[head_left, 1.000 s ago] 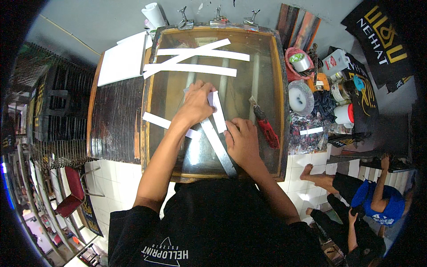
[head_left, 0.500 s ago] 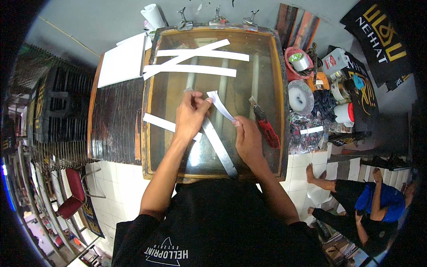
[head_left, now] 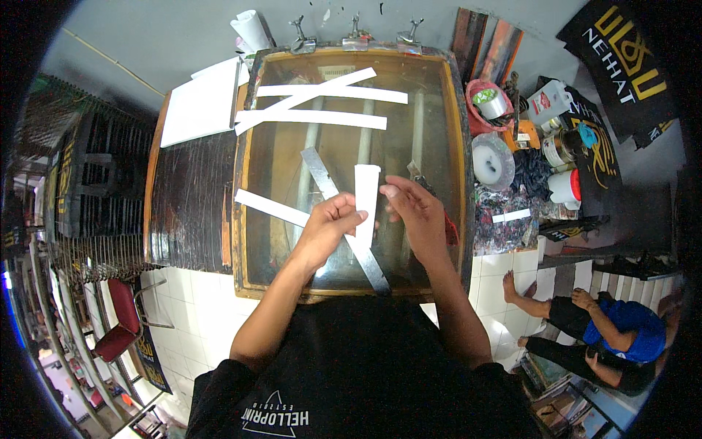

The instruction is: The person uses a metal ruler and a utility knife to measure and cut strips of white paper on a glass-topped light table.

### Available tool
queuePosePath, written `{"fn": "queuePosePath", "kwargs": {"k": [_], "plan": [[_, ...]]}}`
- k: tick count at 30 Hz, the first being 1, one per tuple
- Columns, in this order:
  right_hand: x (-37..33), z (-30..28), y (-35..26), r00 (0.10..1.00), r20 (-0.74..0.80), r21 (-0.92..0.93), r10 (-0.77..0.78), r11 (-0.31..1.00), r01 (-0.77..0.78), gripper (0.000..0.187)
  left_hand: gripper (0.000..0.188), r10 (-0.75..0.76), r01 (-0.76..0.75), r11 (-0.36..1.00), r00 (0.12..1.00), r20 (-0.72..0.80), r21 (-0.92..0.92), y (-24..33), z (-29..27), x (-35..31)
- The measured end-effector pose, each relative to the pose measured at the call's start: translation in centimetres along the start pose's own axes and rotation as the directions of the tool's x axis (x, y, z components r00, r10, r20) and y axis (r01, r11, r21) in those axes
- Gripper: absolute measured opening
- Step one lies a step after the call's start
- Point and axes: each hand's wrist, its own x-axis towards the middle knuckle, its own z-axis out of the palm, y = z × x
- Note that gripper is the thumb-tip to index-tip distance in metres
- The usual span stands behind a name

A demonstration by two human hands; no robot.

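Observation:
My left hand point(head_left: 327, 228) pinches a folded white paper strip point(head_left: 367, 192) between thumb and fingers, holding it nearly upright above the glass-topped table point(head_left: 278, 267). Just right of the strip is my right hand point(head_left: 418, 216), its fingers loosely bent and apart, with nothing visible in them. Under my left hand a steel ruler point(head_left: 316, 167) lies slantwise across the glass. A red utility knife point(head_left: 452, 233) is mostly hidden behind my right hand. One flat paper strip point(head_left: 270, 206) passes beneath my left hand, its near end covered.
Several white strips point(head_left: 344, 91) lie across the far glass, two of them crossing. A white paper stack point(head_left: 197, 102) sits at left. Metal clamps point(head_left: 356, 38) line the far edge. Tubs and a plastic container point(head_left: 491, 162) crowd the right side; a person point(head_left: 621, 329) sits beyond.
My left hand has moved nearer and to the right, now gripping the strip's lower part. The strip has turned upright. My right hand has let go of its end and covers more of the knife.

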Motion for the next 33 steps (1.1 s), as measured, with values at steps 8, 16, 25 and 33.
{"fn": "queuePosePath", "kwargs": {"k": [8,16,25,33], "plan": [[-0.1,-0.9,-1.7,0.98,0.173,0.204,0.1,0.97,-0.135,0.018,0.015,0.146,-0.11,0.902,0.988,-0.055,0.417,1.0,0.2,-2.2],[-1.8,-0.8,-4.6,0.947,0.306,0.229,0.096,0.958,-0.171,0.015,0.013,0.264,-0.229,0.891,0.964,-0.037,0.391,3.1,0.8,-2.7],[-2.1,-0.2,-5.4,0.96,0.277,0.156,0.036,0.984,-0.082,0.012,0.017,0.258,-0.247,0.964,0.959,-0.12,0.103,3.3,2.3,-3.4],[-2.6,0.6,-4.9,0.974,0.226,0.094,0.01,0.995,-0.033,0.01,0.018,0.296,-0.296,0.955,0.955,0.019,-0.003,3.6,2.3,-4.0]]}}
